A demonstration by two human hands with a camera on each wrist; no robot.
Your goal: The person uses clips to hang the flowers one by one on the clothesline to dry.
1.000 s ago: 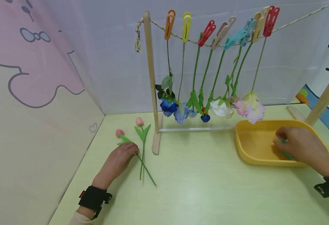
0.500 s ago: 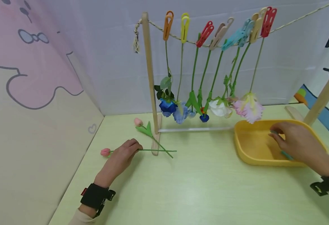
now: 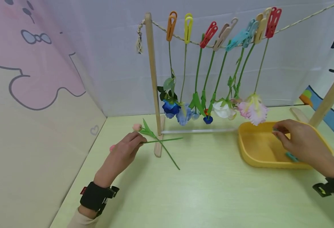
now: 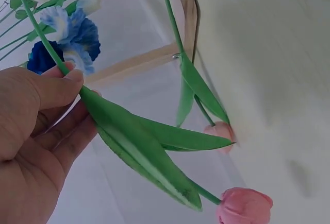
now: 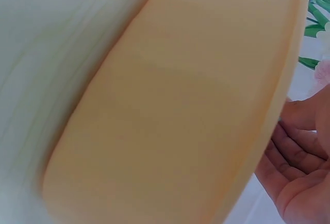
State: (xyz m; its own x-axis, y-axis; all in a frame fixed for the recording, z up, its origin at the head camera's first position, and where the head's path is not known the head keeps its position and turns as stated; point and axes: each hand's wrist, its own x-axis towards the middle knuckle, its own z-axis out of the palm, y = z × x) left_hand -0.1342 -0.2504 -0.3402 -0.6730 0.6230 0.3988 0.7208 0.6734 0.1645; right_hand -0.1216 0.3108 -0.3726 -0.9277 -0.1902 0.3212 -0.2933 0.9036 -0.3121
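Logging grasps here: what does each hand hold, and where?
Left hand pinches a pink tulip by its stem; right hand holds a teal clothespin.

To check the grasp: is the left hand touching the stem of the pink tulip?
Touching. The left wrist view shows the left hand pinching the pink tulip by its stem.

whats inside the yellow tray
The right hand reaches into the yellow tray, holding a teal clothespin that pokes out below the fingers. The tray floor that shows is bare; the hand covers the right part, so anything under it is hidden.
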